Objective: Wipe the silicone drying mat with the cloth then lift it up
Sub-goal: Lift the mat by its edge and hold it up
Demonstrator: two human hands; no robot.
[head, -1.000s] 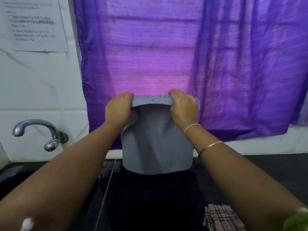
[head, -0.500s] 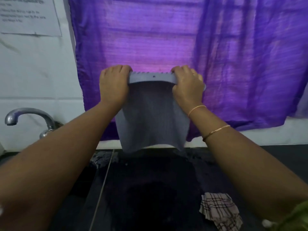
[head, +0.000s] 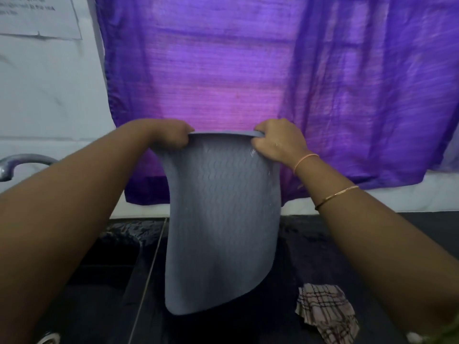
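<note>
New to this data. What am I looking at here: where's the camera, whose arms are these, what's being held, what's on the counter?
There is no robot here. A person wears one wide-angle camera on the head, looking forward and down, so the two arms reaching in from the bottom are that person's own.

The left hand and the right hand each grip a top corner of a grey silicone mat. The mat hangs down and curves, with its wavy ribbed face toward the camera, in front of a purple curtain.

Below is a dark counter. A checked cloth lies crumpled on it to the right, not held by either hand. At the left edge a metal tap sticks out from the white wall, and a printed paper sheet is stuck up above it.
</note>
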